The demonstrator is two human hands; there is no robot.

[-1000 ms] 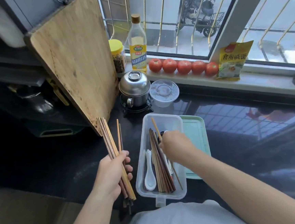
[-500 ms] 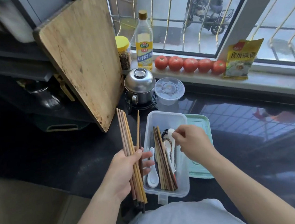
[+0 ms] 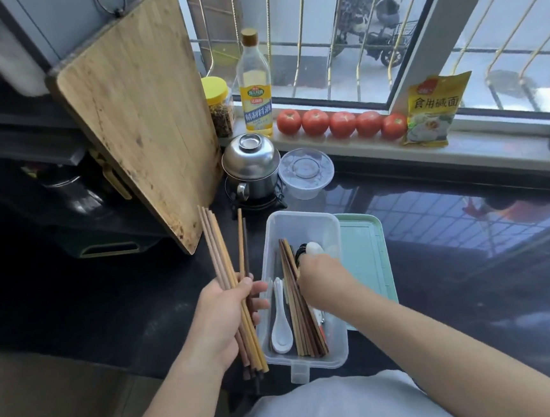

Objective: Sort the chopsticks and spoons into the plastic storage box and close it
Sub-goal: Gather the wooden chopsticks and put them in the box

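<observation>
The left hand [image 3: 221, 316] grips a bundle of light and dark wooden chopsticks [image 3: 230, 278], fingers curled round them, just left of the clear rectangular plastic storage box [image 3: 301, 226] on the dark glossy countertop [image 3: 453, 242]. The right hand [image 3: 323, 279] reaches down into the box, over the sorted brown chopsticks [image 3: 305, 325]; a white spoon end [image 3: 313, 248] protrudes beyond its fingers, but whether they grasp it cannot be told. A white ceramic spoon [image 3: 280, 321] lies in the box's left compartment. The pale green box lid [image 3: 366, 260] lies beside the box, touching its right side. Behind stand a steel lidded pot [image 3: 251, 167] and a wooden cutting board [image 3: 139, 120].
</observation>
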